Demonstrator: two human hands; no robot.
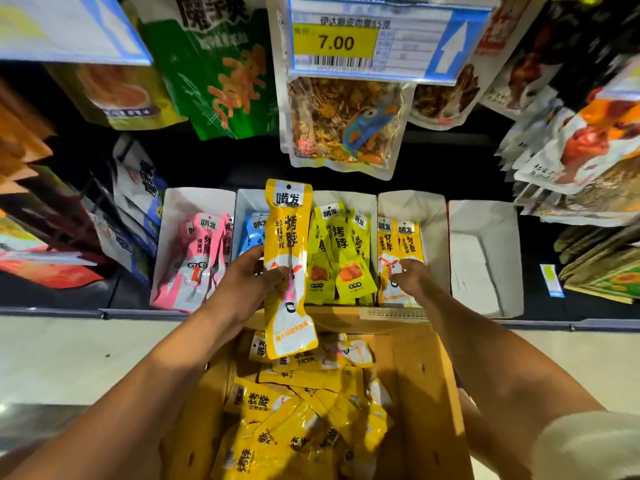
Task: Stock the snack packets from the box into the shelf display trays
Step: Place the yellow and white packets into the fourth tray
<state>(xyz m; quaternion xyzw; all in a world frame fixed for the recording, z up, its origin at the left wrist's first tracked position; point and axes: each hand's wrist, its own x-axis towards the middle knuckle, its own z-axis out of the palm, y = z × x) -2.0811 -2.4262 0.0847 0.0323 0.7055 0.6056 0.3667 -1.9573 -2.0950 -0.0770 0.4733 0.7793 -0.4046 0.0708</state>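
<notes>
My left hand (pixel 251 282) grips a long orange-yellow snack packet (pixel 287 233) upright above the cardboard box (pixel 426 393), in front of the shelf trays. Several more of the same packets (pixel 294 420) lie loose in the box. My right hand (pixel 410 277) reaches into the white display tray (pixel 433 216) and touches the orange-yellow packets (pixel 401 244) standing there; whether its fingers pinch one is hidden. Other trays hold pink packets (pixel 197 258), blue packets (pixel 252 233) and lime-yellow packets (pixel 339 251).
A white tray (pixel 485 258) at the far right of the row has no packets in it. Hanging snack bags (pixel 343 123) and a 7.00 price tag (pixel 374 39) overhang the trays. More bags crowd both sides. The shelf edge (pixel 138 311) runs below the trays.
</notes>
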